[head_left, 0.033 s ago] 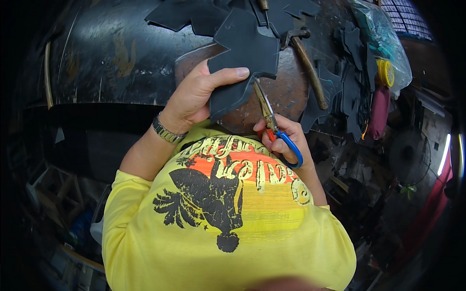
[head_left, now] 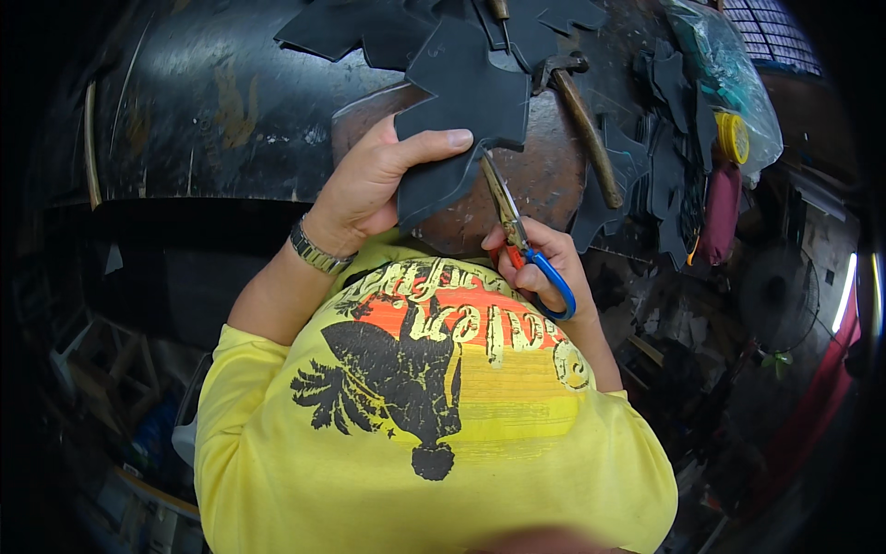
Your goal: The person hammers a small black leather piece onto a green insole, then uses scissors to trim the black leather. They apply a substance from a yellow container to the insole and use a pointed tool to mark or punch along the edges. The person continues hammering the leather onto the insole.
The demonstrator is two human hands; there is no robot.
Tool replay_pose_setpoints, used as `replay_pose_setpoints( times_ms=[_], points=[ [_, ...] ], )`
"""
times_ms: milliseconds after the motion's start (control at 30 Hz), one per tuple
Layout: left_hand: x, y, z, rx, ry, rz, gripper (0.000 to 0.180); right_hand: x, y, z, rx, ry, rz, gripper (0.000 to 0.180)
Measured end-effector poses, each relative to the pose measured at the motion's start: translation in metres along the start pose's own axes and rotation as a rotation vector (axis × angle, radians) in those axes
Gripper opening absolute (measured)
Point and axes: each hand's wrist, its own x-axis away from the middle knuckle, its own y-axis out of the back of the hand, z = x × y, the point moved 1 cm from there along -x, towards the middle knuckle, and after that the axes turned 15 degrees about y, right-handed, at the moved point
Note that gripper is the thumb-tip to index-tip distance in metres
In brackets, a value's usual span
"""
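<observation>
Nothing has shifted since the earlier frame: both hands sit as they did. The left hand (head_left: 374, 185) pinches a dark, notched sheet piece (head_left: 466, 102), thumb on top and fingers beneath, holding it over the round brown work surface (head_left: 544, 175). The right hand (head_left: 540, 263) has its fingers closed through the blue and orange handles of the scissors (head_left: 517, 231), blades meeting the piece's lower edge. A hammer (head_left: 581, 120) lies just beside, among more dark cut pieces (head_left: 664, 148).

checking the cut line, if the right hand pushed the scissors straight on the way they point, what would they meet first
The right hand points the scissors up into the black sheet held by the left hand; the blades seem already at its notched edge, so it comes first.
</observation>
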Motion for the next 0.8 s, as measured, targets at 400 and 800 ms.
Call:
replay_pose_setpoints(
  times_ms=[400, 800],
  points=[
    [0.004, -0.017, -0.029, -0.203, -0.349, -0.138, 0.040, -0.002, 0.037, 0.056, 0.815, 0.328, 0.046, 0.056],
    [-0.011, -0.012, -0.031, -1.991, -0.823, -0.487, 0.052, -0.049, 0.167, 0.068, 1.462, 0.059, -0.438, 0.062]
  ],
)
